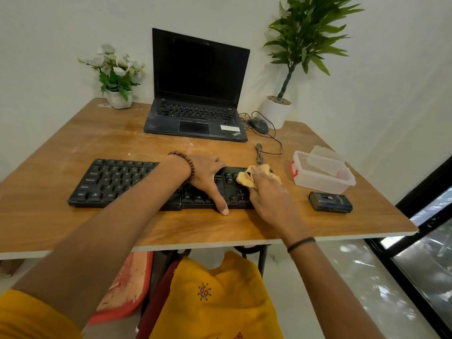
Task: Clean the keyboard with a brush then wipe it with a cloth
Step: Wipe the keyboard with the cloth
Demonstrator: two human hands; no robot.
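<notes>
Left hand rests on keyboard lying left-to-right; right hand holds cloth.

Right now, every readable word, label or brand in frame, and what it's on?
"ThinkPad": laptop palm rest, right corner.
"Ctrl", "Alt": keyboard bottom row.
White sticker on the laptop: too blurred to read.
Other key legends: too small or blurred.
</notes>
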